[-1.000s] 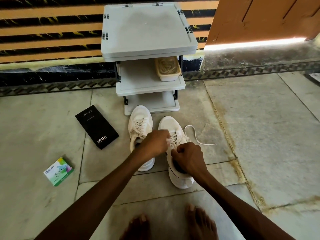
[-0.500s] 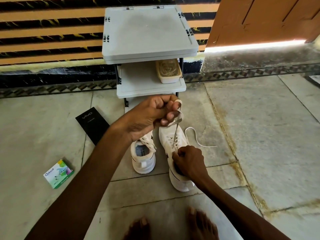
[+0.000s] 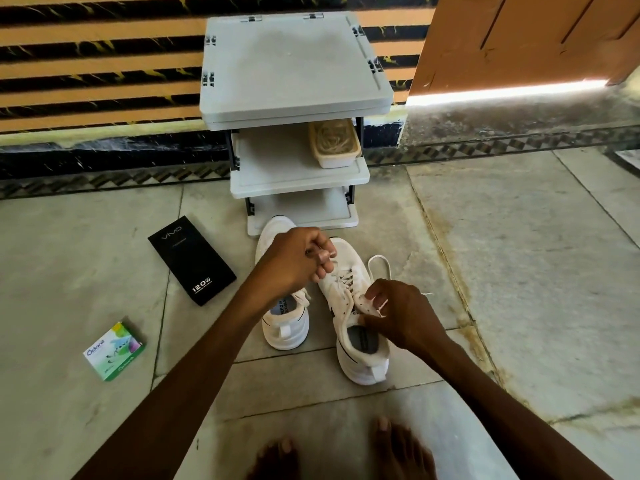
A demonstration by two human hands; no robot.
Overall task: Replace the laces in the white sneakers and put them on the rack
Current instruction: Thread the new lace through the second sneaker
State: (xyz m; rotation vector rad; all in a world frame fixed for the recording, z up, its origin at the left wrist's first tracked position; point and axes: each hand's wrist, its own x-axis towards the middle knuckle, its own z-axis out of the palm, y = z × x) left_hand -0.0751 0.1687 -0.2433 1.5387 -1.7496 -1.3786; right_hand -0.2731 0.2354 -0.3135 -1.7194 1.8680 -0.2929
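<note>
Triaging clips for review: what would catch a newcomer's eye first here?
Two hands meet at the centre: the right hand grips the nearer white sneaker by its opening, while the left hand, fingers curled, is over its laced front. Behind them stands a grey three-shelf rack, with a tray of coiled cords on its middle shelf.

Pale grey stone floor slabs (image 3: 526, 258) are stained brown along one joint (image 3: 446, 258). The back wall (image 3: 104, 64) carries orange and black marbled stripes above a dark patterned skirting band (image 3: 104, 181). At right, daylight (image 3: 502, 92) glares beneath an orange door (image 3: 519, 39). A grey three-tier plastic rack (image 3: 287, 71) stands against the wall.
</note>
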